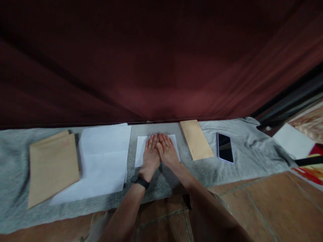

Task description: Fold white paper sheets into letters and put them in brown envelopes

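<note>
Both hands lay flat, palms down and fingers stretched out, on a folded white sheet (141, 148) that rested on the grey cloth (242, 158) covering the desk. The left hand (150, 155) and the right hand (167, 152) sat side by side and touching along their inner edges, gripping nothing, only pressing on the paper; they hid the middle of the sheet, while its left and right margins showed on either side of them. A dark band (139, 181) circled the left wrist. Taking that sheet as the mark: just to its left lay a stack of larger white paper (103, 161), and further left, touching that stack, a pile of brown envelopes (51, 164). Just to the right of the sheet, apart from it, lay a single slim brown envelope (196, 139), set at a slant, and beyond that a phone (224, 148) with a dark screen facing up. Behind the sheet a dark red curtain (161, 67) hung down to the far edge of the desk. Nearer than the sheet, below the cloth's edge, brown floor tiles (264, 208) showed.
</note>
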`<state>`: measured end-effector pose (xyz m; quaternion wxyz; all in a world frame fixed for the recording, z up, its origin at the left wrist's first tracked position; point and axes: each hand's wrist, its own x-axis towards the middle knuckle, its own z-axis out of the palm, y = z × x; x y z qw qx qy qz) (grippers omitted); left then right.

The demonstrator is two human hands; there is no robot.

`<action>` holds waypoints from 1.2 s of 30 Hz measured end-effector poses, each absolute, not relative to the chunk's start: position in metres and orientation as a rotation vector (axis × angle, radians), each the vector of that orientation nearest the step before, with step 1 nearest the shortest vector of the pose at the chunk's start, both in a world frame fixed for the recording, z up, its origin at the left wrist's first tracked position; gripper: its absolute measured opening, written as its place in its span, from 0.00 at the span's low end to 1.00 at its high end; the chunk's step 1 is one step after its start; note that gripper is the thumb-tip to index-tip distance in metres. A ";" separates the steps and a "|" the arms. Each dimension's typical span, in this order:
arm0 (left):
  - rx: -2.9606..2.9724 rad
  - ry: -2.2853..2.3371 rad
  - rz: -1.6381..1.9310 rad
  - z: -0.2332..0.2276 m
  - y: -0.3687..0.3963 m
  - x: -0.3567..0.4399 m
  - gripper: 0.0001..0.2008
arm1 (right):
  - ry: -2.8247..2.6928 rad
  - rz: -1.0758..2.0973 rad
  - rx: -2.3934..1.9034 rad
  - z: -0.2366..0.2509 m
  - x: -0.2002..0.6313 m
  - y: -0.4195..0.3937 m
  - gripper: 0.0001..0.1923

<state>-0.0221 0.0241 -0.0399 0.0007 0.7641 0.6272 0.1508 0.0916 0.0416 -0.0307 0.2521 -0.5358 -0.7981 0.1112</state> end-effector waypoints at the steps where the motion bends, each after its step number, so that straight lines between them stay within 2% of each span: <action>1: 2.405 1.963 0.433 -0.042 0.025 -0.022 0.30 | -2.189 0.313 -1.439 -0.033 0.088 0.041 0.29; 6: 2.404 2.022 0.367 -0.042 0.027 -0.026 0.30 | -2.276 0.249 -1.435 -0.045 0.093 0.044 0.28; 23: 2.193 2.287 0.595 -0.046 0.008 -0.056 0.31 | -2.267 -0.009 -1.550 -0.058 0.131 0.045 0.32; 31: 2.098 2.375 0.671 -0.043 0.000 -0.057 0.31 | -2.242 -0.011 -1.584 -0.057 0.138 0.041 0.32; 36: 2.288 2.162 0.626 -0.037 -0.007 -0.027 0.31 | -2.206 0.079 -1.551 -0.042 0.127 0.036 0.30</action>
